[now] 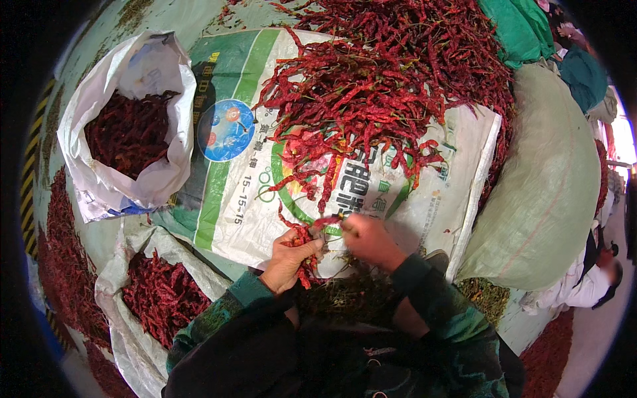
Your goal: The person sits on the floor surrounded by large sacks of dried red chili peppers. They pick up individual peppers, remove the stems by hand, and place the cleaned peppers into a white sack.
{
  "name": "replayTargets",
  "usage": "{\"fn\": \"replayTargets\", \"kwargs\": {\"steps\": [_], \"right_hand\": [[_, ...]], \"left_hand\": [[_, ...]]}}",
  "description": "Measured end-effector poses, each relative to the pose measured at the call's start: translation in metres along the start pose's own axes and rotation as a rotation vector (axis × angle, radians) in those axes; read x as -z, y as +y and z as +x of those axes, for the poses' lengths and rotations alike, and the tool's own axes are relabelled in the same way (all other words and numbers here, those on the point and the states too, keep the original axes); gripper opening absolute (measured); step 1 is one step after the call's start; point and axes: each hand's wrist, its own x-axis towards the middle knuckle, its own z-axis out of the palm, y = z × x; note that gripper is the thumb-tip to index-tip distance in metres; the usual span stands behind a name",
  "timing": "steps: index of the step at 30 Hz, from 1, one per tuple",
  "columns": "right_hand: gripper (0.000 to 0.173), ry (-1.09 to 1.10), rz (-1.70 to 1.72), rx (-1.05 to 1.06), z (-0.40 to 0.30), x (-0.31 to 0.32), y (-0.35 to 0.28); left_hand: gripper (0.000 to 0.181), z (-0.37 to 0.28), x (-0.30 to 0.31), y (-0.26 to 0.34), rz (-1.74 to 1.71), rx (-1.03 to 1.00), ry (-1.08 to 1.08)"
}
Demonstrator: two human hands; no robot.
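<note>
My left hand (290, 256) grips a small bunch of dried red chilli peppers (303, 239), some poking out above and below the fingers. Just to its right, my right hand (371, 241) is slightly blurred and pinches the stem end of one chilli (328, 220) that reaches across from the left hand. Both hands are over the near part of a flattened white and green woven sack (298, 244) that bears printing. Beyond them on this sack lies a spread of loose dried chillies (348, 99) with stems.
A larger chilli heap (423, 25) rises at the back. To the left stand two open woven sacks, a white one (179, 119) and a nearer one (204, 268), both holding chillies. A full pale green sack (537, 184) is at right. Stems (348, 298) lie below my hands. Another person (592, 283) is at far right.
</note>
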Motion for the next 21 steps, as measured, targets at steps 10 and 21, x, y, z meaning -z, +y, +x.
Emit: {"fn": "replayTargets", "kwargs": {"steps": [10,21], "right_hand": [[0.016,0.032,0.131,0.08,-0.013,-0.034,-0.015],[0.015,-0.425,0.519,0.045,-0.022,-0.029,-0.056]], "left_hand": [[0.002,-0.005,-0.007,0.009,0.013,-0.115,0.074],[0.003,-0.005,0.002,0.014,0.133,-0.007,0.227]]}}
